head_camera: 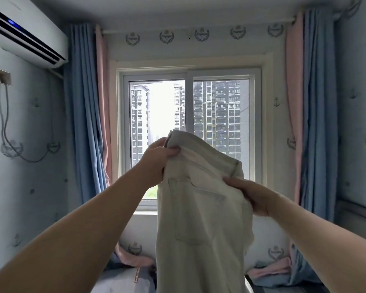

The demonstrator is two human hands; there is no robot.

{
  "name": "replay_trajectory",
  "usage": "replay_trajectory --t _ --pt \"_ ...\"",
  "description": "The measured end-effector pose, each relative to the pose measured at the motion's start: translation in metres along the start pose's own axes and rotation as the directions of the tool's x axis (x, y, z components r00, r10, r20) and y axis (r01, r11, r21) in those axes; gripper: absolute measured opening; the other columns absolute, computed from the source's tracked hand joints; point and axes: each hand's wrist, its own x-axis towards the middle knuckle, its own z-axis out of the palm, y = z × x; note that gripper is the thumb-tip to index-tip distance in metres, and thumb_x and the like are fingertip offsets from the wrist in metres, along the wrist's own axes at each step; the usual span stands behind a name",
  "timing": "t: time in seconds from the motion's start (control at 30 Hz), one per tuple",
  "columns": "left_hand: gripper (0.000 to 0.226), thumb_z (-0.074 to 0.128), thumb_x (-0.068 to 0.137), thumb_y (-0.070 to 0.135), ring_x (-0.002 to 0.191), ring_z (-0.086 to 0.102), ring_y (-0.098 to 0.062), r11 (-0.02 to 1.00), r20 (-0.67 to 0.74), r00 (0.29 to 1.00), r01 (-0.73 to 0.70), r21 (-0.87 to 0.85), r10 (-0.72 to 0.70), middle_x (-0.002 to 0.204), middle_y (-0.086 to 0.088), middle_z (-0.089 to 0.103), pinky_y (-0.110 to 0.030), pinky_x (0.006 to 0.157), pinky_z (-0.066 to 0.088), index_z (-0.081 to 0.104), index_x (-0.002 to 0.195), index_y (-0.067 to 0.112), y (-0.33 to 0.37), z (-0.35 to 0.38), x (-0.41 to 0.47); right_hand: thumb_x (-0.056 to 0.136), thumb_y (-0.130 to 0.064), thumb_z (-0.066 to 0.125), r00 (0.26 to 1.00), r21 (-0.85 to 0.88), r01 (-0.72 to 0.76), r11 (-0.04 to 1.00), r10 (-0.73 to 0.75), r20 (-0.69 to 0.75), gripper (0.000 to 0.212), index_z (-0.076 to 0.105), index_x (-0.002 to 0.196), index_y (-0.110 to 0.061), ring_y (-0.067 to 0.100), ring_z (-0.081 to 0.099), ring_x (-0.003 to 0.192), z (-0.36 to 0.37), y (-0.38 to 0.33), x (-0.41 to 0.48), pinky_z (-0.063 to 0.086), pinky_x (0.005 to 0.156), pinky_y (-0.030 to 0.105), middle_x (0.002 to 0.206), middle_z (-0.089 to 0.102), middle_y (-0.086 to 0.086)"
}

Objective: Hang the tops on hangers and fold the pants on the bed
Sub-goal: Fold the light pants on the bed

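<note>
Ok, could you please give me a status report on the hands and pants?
Left hand grips waistband, right hand pinches its other side. Pale pants held up before the window, hanging, not yet folded. Nothing seen in the way.

Pale off-white denim pants (201,218) held up before sliding window (188,123). Left hand (156,159) grips waistband's upper corner; right hand (249,193) pinches the lower side. Legs hang down. Blue-and-pink curtains (87,106) flank the window; white wall air conditioner (23,32) upper left.

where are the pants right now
Head view, centre: the pants hang before the window, held up near the waistband by the left hand and right hand.
</note>
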Motion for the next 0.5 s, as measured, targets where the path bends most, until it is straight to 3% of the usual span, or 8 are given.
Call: replay_trajectory --t 0.07,0.17,0.23,0.33,0.5 --pt "0.029 0.060 0.093 -0.004 0.078 0.072 -0.025 1.000 -0.030 1.000 0.008 0.030 -0.007 0.098 -0.011 0.074 -0.039 0.074 0.061 0.069 0.117 0.010 0.001 -0.018 0.005 0.067 -0.033 0.092 0.981 -0.021 0.107 0.994 -0.109 -0.160 0.066 0.068 0.120 -0.003 0.030 0.074 0.094 0.015 -0.011 0.008 0.060 0.075 0.038 0.111 0.074 0.016" --pt "0.025 0.061 0.093 -0.002 0.080 0.072 -0.024 0.993 -0.086 0.996 0.002 0.116 0.008 0.095 -0.007 0.074 -0.038 0.077 0.061 0.071 0.108 0.015 0.007 -0.045 0.013 0.081 -0.018 0.082 0.878 -0.098 0.283 0.954 -0.298 -0.374 0.034 0.069 0.106 0.001 0.027 0.074 0.078 0.039 -0.041 0.017 0.062 0.069 0.036 0.095 0.076 0.015" --pt "0.025 0.062 0.093 -0.001 0.092 0.070 -0.031 0.983 -0.126 0.991 -0.024 0.180 0.047 0.098 -0.009 0.074 -0.046 0.090 0.058 0.072 0.102 0.020 0.014 -0.057 0.016 0.084 -0.014 0.080 0.825 -0.192 0.330 0.924 -0.381 -0.418 0.017 0.071 0.094 -0.004 0.027 0.069 0.076 0.057 -0.062 0.019 0.059 0.072 0.036 0.093 0.073 0.016" --pt "0.023 0.062 0.092 0.004 0.113 0.064 -0.039 0.960 -0.164 0.976 -0.099 0.263 0.145 0.117 -0.017 0.069 -0.056 0.102 0.050 0.071 0.103 0.021 0.032 -0.068 0.012 0.083 -0.015 0.080 0.768 -0.291 0.364 0.885 -0.461 -0.444 0.013 0.070 0.087 -0.008 0.027 0.066 0.081 0.085 -0.089 0.016 0.055 0.080 0.041 0.093 0.070 0.017" --pt "0.020 0.063 0.091 0.006 0.100 0.063 -0.031 0.945 -0.195 0.954 -0.169 0.279 0.228 0.111 -0.013 0.068 -0.050 0.095 0.053 0.069 0.093 0.024 0.074 -0.085 -0.020 0.084 -0.023 0.081 0.757 -0.353 0.369 0.860 -0.499 -0.422 0.014 0.071 0.088 -0.014 0.029 0.072 0.092 0.127 -0.119 -0.016 0.059 0.087 0.045 0.095 0.075 0.008"
